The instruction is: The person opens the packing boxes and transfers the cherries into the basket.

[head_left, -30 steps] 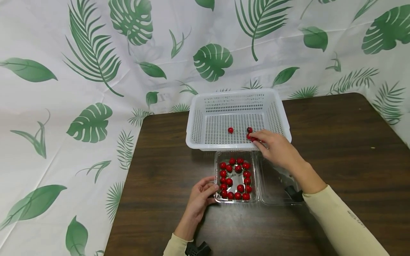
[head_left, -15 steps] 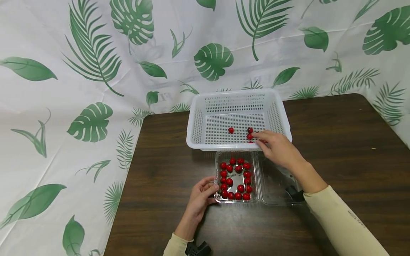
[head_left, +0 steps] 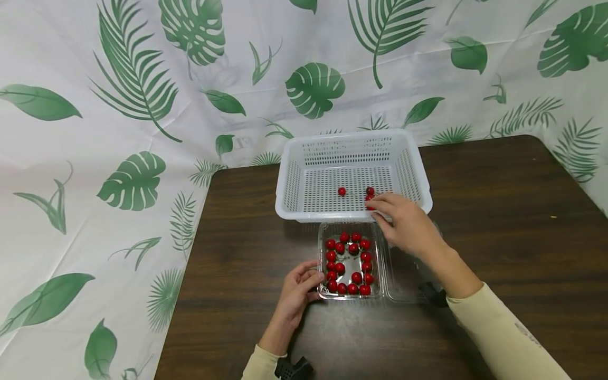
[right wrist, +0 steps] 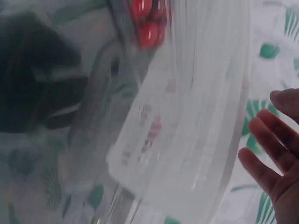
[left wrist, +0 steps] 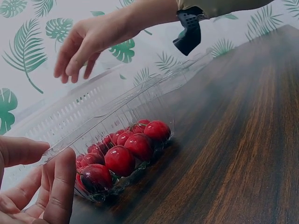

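Note:
My left hand (head_left: 298,287) pinches the left rim of a clear plastic clamshell container (head_left: 352,265) between thumb and fingers; the left wrist view shows the grip close up. Red cherries (left wrist: 120,160) with green stems line the container's sides. Over the front rim of a white perforated basket (head_left: 311,217) hovers my right hand (head_left: 404,221), its fingertips overlapping a few cherries (head_left: 370,190) there in the head view. In the right wrist view its fingers (right wrist: 275,144) are relaxed and spread from the thumb, with nothing between them. A single cherry (head_left: 342,191) lies farther left in the basket.
The container's clear lid (head_left: 404,279) lies folded out to the right, beneath my right forearm. Everything stands on a dark wood table (head_left: 237,264). Behind it hangs a white cloth (head_left: 266,126) printed with green leaves.
My right hand shifts slightly left and its fingers spread over the cherries at the basket's front. The left hand keeps its hold on the container without moving.

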`<state>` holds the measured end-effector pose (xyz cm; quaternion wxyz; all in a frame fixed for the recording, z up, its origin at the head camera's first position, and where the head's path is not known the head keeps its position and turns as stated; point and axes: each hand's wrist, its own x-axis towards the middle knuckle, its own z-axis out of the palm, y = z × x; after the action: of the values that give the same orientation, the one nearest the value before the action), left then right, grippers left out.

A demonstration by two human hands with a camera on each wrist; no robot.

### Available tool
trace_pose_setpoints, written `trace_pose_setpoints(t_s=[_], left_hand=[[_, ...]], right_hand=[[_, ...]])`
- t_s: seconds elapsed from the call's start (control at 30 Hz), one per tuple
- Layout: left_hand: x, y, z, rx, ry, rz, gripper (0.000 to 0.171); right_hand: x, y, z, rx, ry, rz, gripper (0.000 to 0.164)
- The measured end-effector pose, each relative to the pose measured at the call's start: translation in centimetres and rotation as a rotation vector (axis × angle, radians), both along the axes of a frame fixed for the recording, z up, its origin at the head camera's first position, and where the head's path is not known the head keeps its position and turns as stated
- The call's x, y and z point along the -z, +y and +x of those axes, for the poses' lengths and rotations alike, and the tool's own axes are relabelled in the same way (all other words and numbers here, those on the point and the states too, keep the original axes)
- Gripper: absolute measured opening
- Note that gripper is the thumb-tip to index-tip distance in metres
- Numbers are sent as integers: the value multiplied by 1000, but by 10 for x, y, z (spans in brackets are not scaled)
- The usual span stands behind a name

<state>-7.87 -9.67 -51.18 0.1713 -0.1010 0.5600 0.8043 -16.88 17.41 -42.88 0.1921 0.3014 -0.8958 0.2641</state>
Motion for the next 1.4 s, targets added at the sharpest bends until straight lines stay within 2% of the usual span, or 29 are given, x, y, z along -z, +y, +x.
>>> trace_pose_setpoints(t_s=[0.1, 0.2, 0.3, 0.4, 0.53, 0.67, 1.03, 1.2, 1.4], left_hand=[[0, 0, 0, -1, -2, 1, 44], [0, 0, 0, 2, 0, 1, 43], [-1, 0, 0, 4, 3, 1, 42], [-1, 1, 0, 6, 5, -3, 42], [0, 0, 0, 5, 9, -3, 42], [2, 0, 0, 11, 9, -7, 42], [3, 0, 1, 13, 27, 3, 45], [4, 0, 1, 11, 31, 3, 44], [5, 0, 1, 10, 36, 3, 44]], right_hand=[[2, -13, 8, -83, 62, 16, 30], [6, -26, 18, -173, 73, 84, 29], [12, -38, 27, -258, 47, 171, 27], [21, -47, 35, -297, -26, 243, 26], [36, -56, 42, -296, -155, 311, 28], [48, -60, 45, -283, -223, 357, 30], [56, -63, 42, -271, -248, 333, 26], [55, -62, 41, -293, -220, 322, 17], [50, -59, 43, -287, -191, 315, 20]])
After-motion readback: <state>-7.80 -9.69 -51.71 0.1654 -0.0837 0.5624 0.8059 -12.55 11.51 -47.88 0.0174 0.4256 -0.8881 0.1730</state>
